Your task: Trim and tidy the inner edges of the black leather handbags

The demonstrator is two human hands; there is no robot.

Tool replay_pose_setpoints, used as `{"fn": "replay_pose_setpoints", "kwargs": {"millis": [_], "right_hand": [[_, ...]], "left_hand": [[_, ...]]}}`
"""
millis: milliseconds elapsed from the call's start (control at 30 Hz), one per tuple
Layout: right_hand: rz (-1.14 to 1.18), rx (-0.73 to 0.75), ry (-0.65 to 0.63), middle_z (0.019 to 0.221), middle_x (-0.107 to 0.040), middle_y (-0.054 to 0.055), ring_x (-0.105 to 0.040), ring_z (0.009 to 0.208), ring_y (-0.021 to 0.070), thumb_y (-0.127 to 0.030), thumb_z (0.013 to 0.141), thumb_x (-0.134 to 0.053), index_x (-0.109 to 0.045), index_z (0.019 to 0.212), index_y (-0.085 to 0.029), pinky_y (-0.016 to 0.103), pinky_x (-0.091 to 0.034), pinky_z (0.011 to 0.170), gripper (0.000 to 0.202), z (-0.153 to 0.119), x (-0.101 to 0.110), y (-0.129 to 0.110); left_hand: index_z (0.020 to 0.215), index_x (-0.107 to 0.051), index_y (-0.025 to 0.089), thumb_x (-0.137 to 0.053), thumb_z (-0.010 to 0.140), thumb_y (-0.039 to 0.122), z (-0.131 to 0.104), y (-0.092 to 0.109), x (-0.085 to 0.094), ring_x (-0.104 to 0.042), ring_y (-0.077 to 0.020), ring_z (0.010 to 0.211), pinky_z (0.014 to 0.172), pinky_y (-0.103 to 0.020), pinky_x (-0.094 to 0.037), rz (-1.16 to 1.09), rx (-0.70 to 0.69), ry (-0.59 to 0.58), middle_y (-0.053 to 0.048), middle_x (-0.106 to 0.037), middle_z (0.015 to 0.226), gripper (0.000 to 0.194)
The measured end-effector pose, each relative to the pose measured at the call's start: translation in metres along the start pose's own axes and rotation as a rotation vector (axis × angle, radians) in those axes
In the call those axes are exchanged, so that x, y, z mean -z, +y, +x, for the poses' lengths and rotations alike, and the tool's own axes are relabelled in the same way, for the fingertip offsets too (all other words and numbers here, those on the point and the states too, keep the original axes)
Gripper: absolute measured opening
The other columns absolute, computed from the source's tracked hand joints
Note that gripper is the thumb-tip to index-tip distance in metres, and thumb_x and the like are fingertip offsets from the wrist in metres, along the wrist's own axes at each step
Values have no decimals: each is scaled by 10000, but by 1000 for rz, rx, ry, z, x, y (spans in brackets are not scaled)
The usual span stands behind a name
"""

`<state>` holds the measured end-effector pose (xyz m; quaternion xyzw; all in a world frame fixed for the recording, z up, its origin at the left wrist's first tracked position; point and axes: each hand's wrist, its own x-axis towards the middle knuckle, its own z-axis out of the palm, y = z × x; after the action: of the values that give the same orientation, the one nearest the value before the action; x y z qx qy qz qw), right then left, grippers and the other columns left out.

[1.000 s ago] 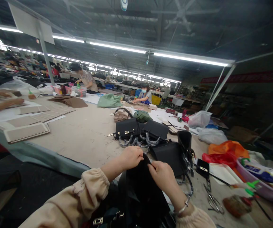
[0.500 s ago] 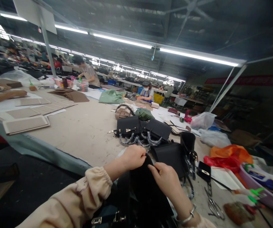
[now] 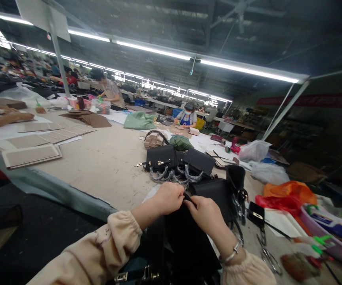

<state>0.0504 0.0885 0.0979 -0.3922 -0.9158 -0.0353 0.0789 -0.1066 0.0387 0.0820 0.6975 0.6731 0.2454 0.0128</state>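
Both hands pinch the far edge of a black handbag (image 3: 185,241) that stands close in front of me, its near part dark and hard to make out. My left hand (image 3: 169,198) grips the edge from the left, fingers curled. Just right of it, my right hand (image 3: 206,213) has thumb and fingers closed on the same edge. Gold-coloured metal fittings (image 3: 138,275) show at the bottom, on dark leather. Beyond my hands lie more black handbags (image 3: 161,156) with plastic-wrapped handles (image 3: 193,174). Another black bag (image 3: 215,194) rests right behind my right hand.
Scissors (image 3: 268,255), a black piece with a metal plate (image 3: 256,213), a glue bottle (image 3: 301,265) and a purple basin (image 3: 334,245) are on the right. Tan panels (image 3: 32,155) lie at left near a co-worker's arm (image 3: 7,120). Another person (image 3: 185,116) sits across the table.
My right hand has shifted slightly left and up, closer to my left hand, and its fingers have closed more on the edge. The person across the table has raised their upper body.
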Motion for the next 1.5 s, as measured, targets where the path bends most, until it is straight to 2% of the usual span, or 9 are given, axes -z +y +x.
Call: {"fn": "replay_pose_setpoints", "kwargs": {"millis": [367, 500, 600, 700, 900, 1000, 1133, 1300, 1500], "right_hand": [[37, -12, -2, 700, -678, 8, -623, 661, 152, -353, 919, -429, -635, 682, -222, 268, -262, 542, 341, 8, 0, 0], [10, -16, -6, 722, -675, 1, -621, 680, 148, -314, 915, -420, -632, 709, -222, 266, -278, 559, 310, 10, -2, 0], [-19, -39, -16, 742, -678, 6, -623, 701, 151, -319, 908, -426, -629, 703, -219, 265, -290, 569, 306, 13, -5, 0], [-24, -55, -16, 745, -678, 14, -623, 701, 159, -325, 900, -436, -625, 696, -213, 269, -294, 573, 299, 15, -8, -1], [-14, -41, -8, 777, -682, 12, -621, 736, 158, -314, 900, -430, -623, 712, -216, 264, -309, 595, 287, 13, -7, -5], [-7, -45, -8, 766, -682, 15, -620, 723, 156, -317, 903, -420, -623, 709, -214, 263, -309, 591, 300, 12, -7, -6], [2, -53, -6, 766, -684, 19, -625, 721, 159, -325, 907, -408, -620, 703, -214, 266, -312, 592, 315, 9, -8, -9], [8, -62, -5, 769, -688, 31, -631, 720, 163, -341, 912, -398, -625, 731, -213, 264, -314, 586, 317, 5, -8, -12], [9, -65, -8, 792, -693, 39, -636, 732, 166, -347, 920, -381, -635, 759, -215, 262, -328, 597, 329, 1, -7, -14]], "left_hand": [[676, -613, 175, -491, 767, 202, 2, -2, -5, -606, -187, 709, 666, -274, -444, -57, -3, 13, -43, -657, 748, 155], [791, -605, 200, -530, 766, 256, -3, -4, -2, -615, -176, 786, 723, -260, -448, -109, -15, 17, -12, -664, 822, 96], [985, -539, 213, -583, 721, 262, -10, -6, 5, -617, -189, 849, 734, -260, -453, -145, 5, 4, -11, -656, 919, 272], [1072, -468, 224, -610, 685, 236, -19, -10, 11, -609, -206, 879, 727, -272, -454, -182, 39, -48, -18, -641, 979, 412], [968, -528, 224, -535, 711, 114, -24, -14, 14, -588, -177, 894, 768, -258, -443, -163, 5, -38, -6, -633, 977, 279], [925, -576, 220, -591, 740, 183, -21, -12, 13, -590, -179, 902, 775, -257, -442, -130, -22, -46, -5, -645, 975, 189], [832, -623, 221, -668, 732, 298, -16, -10, 11, -609, -180, 815, 707, -257, -442, -63, 1, -50, 9, -672, 858, 134], [719, -641, 202, -624, 775, 298, -10, -9, 6, -607, -180, 786, 688, -261, -432, -13, 18, -17, -9, -671, 807, 113], [730, -619, 180, -536, 809, 251, -8, -6, 2, -597, -173, 754, 663, -252, -420, 27, 24, 25, -29, -652, 778, 134]]}}
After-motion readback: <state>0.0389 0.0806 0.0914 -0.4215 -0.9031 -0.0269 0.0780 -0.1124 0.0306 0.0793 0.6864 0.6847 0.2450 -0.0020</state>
